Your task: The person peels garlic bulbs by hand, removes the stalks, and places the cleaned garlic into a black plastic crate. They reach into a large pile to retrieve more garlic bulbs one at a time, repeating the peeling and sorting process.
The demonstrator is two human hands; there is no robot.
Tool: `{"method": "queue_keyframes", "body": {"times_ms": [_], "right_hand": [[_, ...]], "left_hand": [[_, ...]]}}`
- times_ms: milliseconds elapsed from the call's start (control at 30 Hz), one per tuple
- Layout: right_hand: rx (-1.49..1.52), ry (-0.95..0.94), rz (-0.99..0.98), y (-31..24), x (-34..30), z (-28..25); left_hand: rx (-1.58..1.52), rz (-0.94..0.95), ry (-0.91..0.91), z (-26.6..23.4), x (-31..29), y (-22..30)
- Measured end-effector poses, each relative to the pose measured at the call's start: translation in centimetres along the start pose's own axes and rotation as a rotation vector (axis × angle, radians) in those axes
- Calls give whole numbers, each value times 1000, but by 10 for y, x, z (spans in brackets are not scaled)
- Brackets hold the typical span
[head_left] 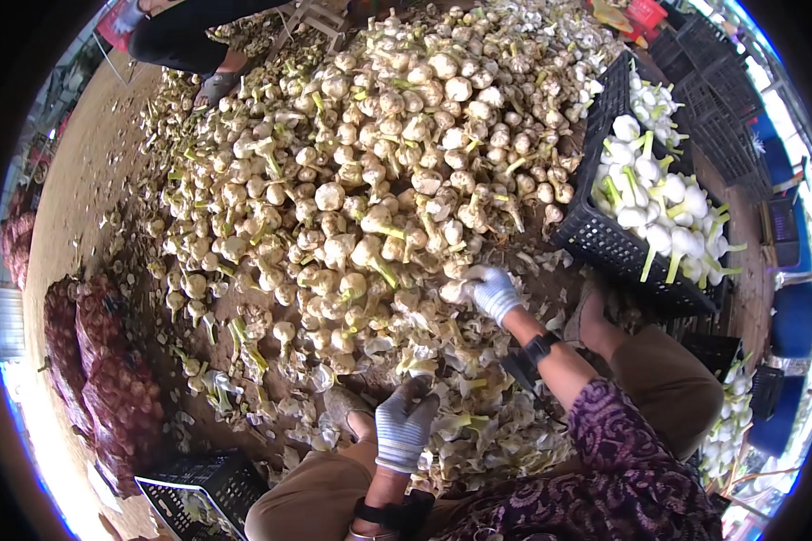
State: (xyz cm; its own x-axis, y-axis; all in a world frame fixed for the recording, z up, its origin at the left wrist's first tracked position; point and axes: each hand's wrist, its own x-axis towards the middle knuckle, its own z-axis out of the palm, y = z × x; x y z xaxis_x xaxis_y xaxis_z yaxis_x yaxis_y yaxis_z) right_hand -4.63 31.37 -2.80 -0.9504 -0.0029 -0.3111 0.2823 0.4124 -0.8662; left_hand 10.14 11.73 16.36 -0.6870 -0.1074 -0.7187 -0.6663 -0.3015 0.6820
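Observation:
A wide heap of garlic bulbs (370, 171), many with cut green stems, spreads over the ground in front of me. My right hand (494, 293), in a white striped glove, is at the heap's near edge with its fingers closed on a pale garlic bulb (455, 291). Lower and further left, my left hand (404, 426) wears a similar glove with dark, dirty fingertips. Its fingers are bent together over the loose garlic skins (505, 424) between my feet. Something pale shows at those fingertips, but I cannot make out whether it is held.
To the right stands a black plastic crate (595, 203) with clean white garlic (663, 198). Red mesh sacks (108, 379) lie at the left, near another black crate (212, 478). Another person's leg (185, 41) and a wooden stool (316, 22) are at the far left.

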Motion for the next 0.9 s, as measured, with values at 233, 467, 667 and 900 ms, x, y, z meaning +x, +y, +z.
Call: {"method": "queue_keyframes", "body": {"times_ms": [233,467,667,900], "right_hand": [[586,-499,179,-109,-101,-6],[767,-336,232,-149,-155,-9],[891,-230,213,-137,-171,-10],[1011,-292,152,-134,-175,-16]], "left_hand": [[370,460,-21,-12,18,-14],[376,485,-29,-3,-2,-5],[767,773,21,3,-11,-2],[631,762,0,7,-21,5]]}}
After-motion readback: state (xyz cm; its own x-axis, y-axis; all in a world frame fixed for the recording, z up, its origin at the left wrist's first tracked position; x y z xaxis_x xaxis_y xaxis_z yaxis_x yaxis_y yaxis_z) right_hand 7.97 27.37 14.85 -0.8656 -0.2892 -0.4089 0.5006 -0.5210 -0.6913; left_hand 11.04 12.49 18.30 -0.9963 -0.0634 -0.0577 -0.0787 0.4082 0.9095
